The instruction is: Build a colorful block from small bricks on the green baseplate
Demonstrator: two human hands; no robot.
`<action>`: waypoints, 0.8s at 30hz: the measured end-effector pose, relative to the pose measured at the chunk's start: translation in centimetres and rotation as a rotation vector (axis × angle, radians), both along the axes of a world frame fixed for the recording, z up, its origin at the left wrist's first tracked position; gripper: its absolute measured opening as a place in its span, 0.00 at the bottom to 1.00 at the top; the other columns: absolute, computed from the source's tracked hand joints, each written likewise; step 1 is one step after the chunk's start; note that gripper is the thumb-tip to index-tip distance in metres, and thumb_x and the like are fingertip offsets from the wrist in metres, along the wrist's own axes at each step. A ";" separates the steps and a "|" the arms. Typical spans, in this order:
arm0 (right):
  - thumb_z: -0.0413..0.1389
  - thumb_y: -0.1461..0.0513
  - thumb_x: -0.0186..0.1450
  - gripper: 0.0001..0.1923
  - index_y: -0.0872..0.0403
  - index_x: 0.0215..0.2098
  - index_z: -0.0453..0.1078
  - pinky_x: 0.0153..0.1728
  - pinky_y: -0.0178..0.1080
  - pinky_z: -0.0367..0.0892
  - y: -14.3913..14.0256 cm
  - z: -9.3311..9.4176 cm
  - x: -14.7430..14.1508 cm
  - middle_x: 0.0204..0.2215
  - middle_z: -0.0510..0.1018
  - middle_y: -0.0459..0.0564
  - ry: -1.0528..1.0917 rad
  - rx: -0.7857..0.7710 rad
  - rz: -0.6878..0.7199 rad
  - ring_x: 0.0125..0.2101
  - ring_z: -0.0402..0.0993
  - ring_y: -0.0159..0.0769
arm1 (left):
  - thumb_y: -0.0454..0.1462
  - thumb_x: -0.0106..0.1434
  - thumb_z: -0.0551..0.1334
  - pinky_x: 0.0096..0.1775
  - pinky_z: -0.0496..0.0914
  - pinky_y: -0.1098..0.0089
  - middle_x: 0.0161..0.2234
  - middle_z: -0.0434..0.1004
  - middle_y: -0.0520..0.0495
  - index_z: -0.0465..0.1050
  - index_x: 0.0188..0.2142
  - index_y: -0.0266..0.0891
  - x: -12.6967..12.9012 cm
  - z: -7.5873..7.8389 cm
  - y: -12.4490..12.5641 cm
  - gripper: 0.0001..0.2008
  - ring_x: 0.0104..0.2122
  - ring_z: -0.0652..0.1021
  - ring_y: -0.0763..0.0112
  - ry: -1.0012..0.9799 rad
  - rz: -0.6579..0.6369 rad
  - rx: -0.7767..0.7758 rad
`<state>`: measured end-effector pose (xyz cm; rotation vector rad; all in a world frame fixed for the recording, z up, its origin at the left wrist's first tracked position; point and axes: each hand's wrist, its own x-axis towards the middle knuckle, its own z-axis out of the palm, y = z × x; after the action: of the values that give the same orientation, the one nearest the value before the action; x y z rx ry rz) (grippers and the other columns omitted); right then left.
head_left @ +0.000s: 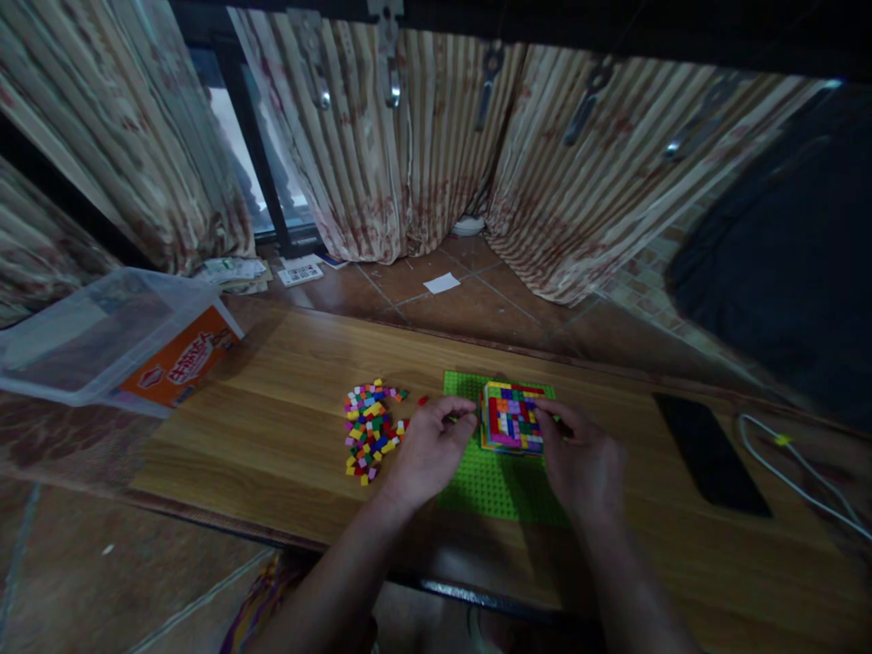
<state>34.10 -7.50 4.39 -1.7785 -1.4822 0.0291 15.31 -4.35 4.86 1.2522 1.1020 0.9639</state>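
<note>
two hands work at the near edge of the table [272,363]. the left hand [426,450] rests on the wood with its fingertips at the left side of a block [510,416], a low square build of many-coloured bricks. the right hand [579,454] meets it from the right, fingers curled against that side. so the block sits pinched between both hands, seemingly to steady it; whether either hand truly grips it or only touches i cannot tell, since the light is dim and the picture soft.

the block stands on the far half of a green baseplate [490,486], which lies flat near the middle of the near edge. its near half is bare studs, partly under the wrists.

just left of the left hand lies a pile of loose bricks [371,431], close enough to reach without shifting the arm. between pile and the table's left end is open wood. at the far left corner a clear tub [102,336] lies tipped, with an orange label. right of the baseplate is a bare strip, then a dark phone [708,450] and a white cable [790,463] toward the right end.
</note>
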 end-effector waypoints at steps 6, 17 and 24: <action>0.51 0.54 0.65 0.16 0.54 0.35 0.78 0.34 0.40 0.70 0.0 0.2 -0.2 0.34 0.82 0.54 -0.007 -0.013 -0.003 0.30 0.77 0.39 | 0.38 0.59 0.61 0.26 0.61 0.73 0.26 0.75 0.51 0.79 0.38 0.39 0.0 0.0 0.0 0.10 0.23 0.70 0.74 0.042 0.002 0.019; 0.56 0.49 0.60 0.20 0.56 0.38 0.78 0.34 0.43 0.70 0.3 0.1 0.9 0.33 0.82 0.55 0.284 -0.017 -0.168 0.31 0.77 0.43 | 0.38 0.59 0.61 0.27 0.65 0.73 0.28 0.77 0.50 0.79 0.38 0.39 0.1 -0.2 -0.1 0.10 0.25 0.72 0.73 0.054 -0.005 0.075; 0.62 0.48 0.53 0.25 0.58 0.39 0.78 0.29 0.41 0.70 1.2 -0.6 1.0 0.30 0.81 0.54 0.526 -0.088 -0.225 0.28 0.76 0.41 | 0.37 0.60 0.60 0.30 0.65 0.72 0.28 0.77 0.50 0.79 0.37 0.39 0.2 0.0 -0.1 0.10 0.26 0.72 0.73 0.061 -0.022 0.049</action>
<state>35.12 -6.28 3.77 -1.8172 -0.9146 0.4206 15.48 -4.44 4.87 1.3386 1.1152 0.9461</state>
